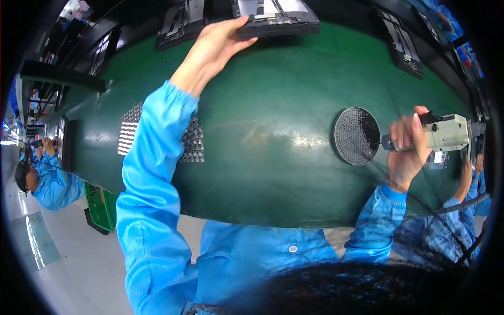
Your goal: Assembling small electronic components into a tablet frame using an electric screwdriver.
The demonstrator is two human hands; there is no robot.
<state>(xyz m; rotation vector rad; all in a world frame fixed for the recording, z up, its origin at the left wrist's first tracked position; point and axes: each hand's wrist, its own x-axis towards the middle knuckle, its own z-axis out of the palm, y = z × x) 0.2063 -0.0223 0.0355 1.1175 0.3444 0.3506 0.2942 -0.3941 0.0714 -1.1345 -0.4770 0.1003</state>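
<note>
At the far edge of the table my left hand (pixel 220 44) grips the near left corner of a black device housing (pixel 281 26). White panels and small internal parts show in it. On the right, my right hand (pixel 407 142) is wrapped round a beige and black electric screwdriver (pixel 449 134). The driver lies roughly level, its tip pointing left at the right side of a round, dark tray (pixel 353 137) pitted with small holes. Dark small pieces, likely screws, cover part of that tray. Whether the tip touches them I cannot tell.
A sheet with rows of small parts (pixel 195 143) lies partly under my left forearm. More device housings (pixel 181 23) stand along the far side, another (pixel 401 44) at far right. A small clear bag (pixel 438 159) lies below the screwdriver. Co-workers sit left (pixel 50 178) and right. A green crate (pixel 100 207) is lower left.
</note>
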